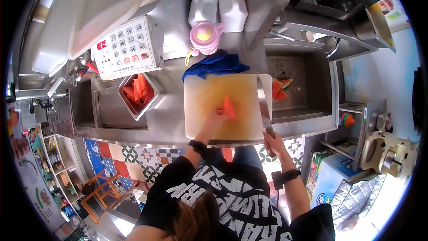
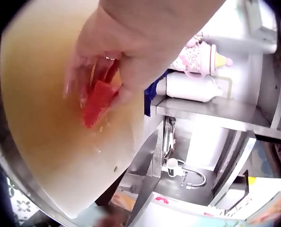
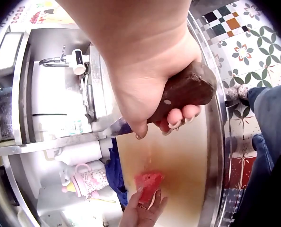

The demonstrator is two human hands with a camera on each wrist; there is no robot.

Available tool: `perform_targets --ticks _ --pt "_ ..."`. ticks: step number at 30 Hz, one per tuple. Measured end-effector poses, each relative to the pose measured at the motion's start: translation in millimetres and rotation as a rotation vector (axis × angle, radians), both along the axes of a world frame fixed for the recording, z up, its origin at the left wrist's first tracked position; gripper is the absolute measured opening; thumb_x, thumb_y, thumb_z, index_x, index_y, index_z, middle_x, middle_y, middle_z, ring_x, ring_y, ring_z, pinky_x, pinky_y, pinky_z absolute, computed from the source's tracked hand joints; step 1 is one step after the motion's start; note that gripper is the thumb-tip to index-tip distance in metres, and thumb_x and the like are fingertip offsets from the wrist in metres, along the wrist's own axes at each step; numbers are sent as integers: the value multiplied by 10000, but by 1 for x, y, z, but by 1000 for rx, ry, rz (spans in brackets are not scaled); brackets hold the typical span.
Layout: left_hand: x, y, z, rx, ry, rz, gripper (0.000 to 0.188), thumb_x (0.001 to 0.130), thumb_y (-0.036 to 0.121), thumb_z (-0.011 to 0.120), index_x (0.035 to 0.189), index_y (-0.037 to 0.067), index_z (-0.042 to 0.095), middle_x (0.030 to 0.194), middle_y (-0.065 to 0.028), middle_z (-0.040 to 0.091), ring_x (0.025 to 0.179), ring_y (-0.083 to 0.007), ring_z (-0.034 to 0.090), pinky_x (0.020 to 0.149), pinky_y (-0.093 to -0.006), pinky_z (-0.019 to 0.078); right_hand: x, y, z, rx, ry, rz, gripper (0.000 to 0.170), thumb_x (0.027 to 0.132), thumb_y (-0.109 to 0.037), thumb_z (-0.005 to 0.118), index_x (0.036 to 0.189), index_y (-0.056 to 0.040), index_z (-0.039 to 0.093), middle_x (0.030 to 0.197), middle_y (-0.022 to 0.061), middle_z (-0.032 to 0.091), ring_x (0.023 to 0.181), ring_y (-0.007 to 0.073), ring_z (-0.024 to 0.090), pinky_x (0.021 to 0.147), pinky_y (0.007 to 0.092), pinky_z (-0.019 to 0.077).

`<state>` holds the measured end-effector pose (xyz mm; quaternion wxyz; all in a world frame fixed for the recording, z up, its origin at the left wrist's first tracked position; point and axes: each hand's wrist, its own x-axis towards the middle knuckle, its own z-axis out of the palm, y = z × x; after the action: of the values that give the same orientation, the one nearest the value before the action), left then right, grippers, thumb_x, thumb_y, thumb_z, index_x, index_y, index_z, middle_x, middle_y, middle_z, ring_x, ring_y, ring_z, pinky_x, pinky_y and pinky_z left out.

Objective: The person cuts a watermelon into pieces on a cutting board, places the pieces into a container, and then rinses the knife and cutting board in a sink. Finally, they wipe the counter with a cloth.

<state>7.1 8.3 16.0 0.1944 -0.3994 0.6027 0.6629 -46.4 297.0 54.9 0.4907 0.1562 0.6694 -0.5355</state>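
Note:
On the cutting board (image 1: pixel 200 127), my left hand (image 1: pixel 216 118) grips red watermelon pieces (image 1: pixel 228 107); in the left wrist view, the fingers of that hand (image 2: pixel 126 42) curl round the red flesh (image 2: pixel 100 101). My right hand (image 1: pixel 275 143) holds a large knife by its dark handle (image 3: pixel 190 87), fingers wrapped round it. The knife's long blade (image 1: pixel 263 102) lies over the board's right part, apart from the watermelon. In the right wrist view, the right hand (image 3: pixel 143 85) hides part of the blade.
A metal container (image 1: pixel 151 107) with watermelon pieces stands left of the board. Watermelon wedges (image 1: pixel 278 90) lie at the sink (image 1: pixel 303 67) on the right. Behind the board are a blue cloth (image 1: pixel 216 65) and a pink cup (image 1: pixel 205 38); a button panel (image 1: pixel 127 47) stands back left.

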Motion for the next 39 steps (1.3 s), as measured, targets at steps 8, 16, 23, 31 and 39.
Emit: perform_targets --ticks 8,16,23,31,39 --pt "81 -78 75 430 197 256 440 903 116 635 1270 -62 469 1140 -161 605 982 -286 655 854 -456 568 6 10 -22 23 72 31 257 943 -243 597 799 -55 496 506 30 477 357 122 447 333 272 360" --pt "142 -237 159 -456 279 541 429 830 140 716 1221 25 580 1025 -84 652 856 -187 644 703 -316 576 -3 -3 -55 428 789 369 306 818 -292 701 866 -32 545 621 137 541 604 305 573 594 420 439" --pt "127 -276 110 -867 -21 -186 416 751 255 767 1124 105 661 963 -116 686 882 -257 652 794 -368 508 -4 -32 -55 489 854 508 368 807 -366 693 913 -40 559 738 205 627 732 429 614 657 494 474" --pt "98 -231 164 -541 531 440 284 892 230 663 1082 20 640 1000 -86 680 849 -183 651 786 -322 526 1 -64 -50 480 1121 537 386 758 -234 722 1042 -38 548 1013 181 541 935 378 548 811 454 464" --pt "13 -96 119 653 378 181 363 995 348 450 1119 36 585 1040 -105 654 879 -202 639 845 -365 526 4 -84 -7 147 1028 428 319 767 -161 679 1051 -51 583 988 164 577 959 347 566 855 428 464"
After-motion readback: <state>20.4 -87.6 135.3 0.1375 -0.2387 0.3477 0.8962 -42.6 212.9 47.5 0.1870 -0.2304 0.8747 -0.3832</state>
